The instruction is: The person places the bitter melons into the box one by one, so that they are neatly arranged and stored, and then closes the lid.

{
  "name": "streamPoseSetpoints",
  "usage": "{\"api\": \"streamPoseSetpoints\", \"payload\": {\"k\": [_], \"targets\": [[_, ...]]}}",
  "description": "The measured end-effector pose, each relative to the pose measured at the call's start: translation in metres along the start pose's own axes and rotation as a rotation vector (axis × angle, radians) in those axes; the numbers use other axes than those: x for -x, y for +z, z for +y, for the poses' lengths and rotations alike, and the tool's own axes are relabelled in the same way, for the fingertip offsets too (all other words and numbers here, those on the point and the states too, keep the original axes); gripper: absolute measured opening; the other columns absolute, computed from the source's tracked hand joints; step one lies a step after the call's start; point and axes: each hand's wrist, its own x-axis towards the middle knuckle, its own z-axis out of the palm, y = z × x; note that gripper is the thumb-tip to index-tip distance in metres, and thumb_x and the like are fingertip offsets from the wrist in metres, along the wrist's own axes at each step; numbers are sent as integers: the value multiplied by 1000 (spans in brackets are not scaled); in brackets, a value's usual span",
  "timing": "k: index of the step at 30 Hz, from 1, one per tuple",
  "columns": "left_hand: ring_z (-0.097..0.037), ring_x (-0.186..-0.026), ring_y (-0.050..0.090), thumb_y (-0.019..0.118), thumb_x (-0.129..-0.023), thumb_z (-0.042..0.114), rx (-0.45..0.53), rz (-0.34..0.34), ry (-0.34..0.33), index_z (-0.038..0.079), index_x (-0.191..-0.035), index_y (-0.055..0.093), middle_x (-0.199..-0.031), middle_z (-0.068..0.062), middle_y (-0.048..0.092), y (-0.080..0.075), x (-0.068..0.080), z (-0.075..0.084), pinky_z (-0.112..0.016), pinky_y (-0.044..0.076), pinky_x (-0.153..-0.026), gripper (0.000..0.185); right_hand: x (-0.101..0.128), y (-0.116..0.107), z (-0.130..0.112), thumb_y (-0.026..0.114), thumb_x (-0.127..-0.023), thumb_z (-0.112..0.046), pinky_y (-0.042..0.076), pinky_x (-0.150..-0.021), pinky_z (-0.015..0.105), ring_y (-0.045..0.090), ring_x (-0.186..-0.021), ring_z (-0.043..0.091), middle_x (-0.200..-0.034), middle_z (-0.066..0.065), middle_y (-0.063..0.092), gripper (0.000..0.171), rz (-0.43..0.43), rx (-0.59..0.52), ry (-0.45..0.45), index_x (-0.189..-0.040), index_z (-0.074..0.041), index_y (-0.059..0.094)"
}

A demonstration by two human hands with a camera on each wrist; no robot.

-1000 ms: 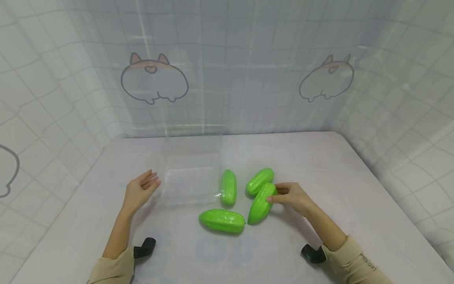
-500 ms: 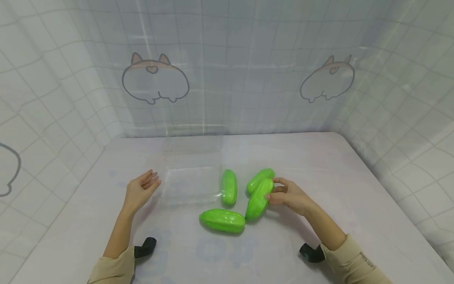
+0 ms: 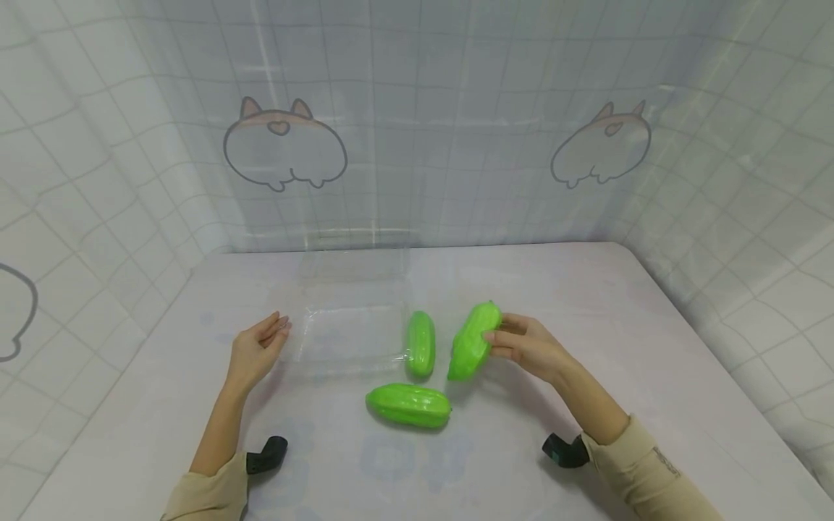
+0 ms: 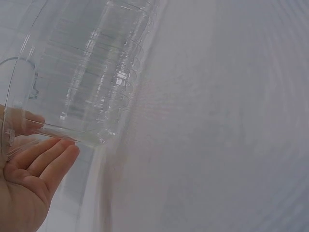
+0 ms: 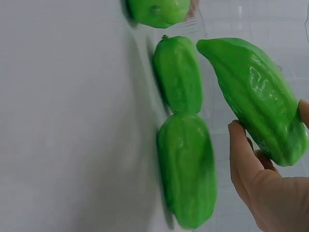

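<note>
My right hand (image 3: 531,347) holds a bright green, ridged cucumber (image 3: 477,340) between thumb and fingers, raised over the table. In the right wrist view this cucumber (image 5: 258,99) hangs tilted, with others lying below it. A second cucumber is mostly hidden behind it in the head view. Another cucumber (image 3: 421,344) lies against the right side of a clear plastic container (image 3: 355,333), and one more cucumber (image 3: 408,405) lies crosswise in front. At the container's left edge my left hand (image 3: 257,351) pinches the thin rim, thumb and fingers (image 4: 60,164) on either side of it.
The white table (image 3: 365,477) carries faint printed marks. Tile-patterned curtains (image 3: 449,145) hang behind and at both sides. A black device (image 3: 266,454) sits at the left cuff, and another black device (image 3: 565,450) at the right cuff.
My right hand has lifted its cucumber and moved it away from me, so it now covers the one behind. The left hand stays put, its fingertips slightly closer together.
</note>
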Motion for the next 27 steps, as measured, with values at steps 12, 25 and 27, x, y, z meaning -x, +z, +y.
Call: {"api": "streamPoseSetpoints", "payload": {"k": [12, 25, 27], "targets": [[-42, -102, 60, 53, -95, 10, -10, 13, 26, -18, -128, 44, -118, -29, 57, 3, 1, -7, 2, 40, -71, 44, -16, 11, -15, 57, -90, -5, 52, -87, 28, 64, -97, 14, -113, 9, 60, 60, -1, 6, -20, -139, 14, 28], [-43, -103, 59, 54, -95, 10, -1, 16, 18, -17, -128, 44, -118, -29, 58, 3, 1, -3, 2, 40, -71, 44, -28, 22, -27, 59, -90, -9, 49, -93, 29, 58, -106, 16, -135, 24, 43, 63, 28, 34, -16, -142, 9, 28], [-43, -103, 59, 54, -95, 10, 2, 15, 10, -17, -128, 44, -118, -29, 57, 2, 1, -3, 2, 40, -71, 44, -30, 24, -28, 59, -90, -9, 48, -93, 29, 58, -107, 16, -136, 24, 42, 63, 27, 30, -19, -142, 8, 29]]}}
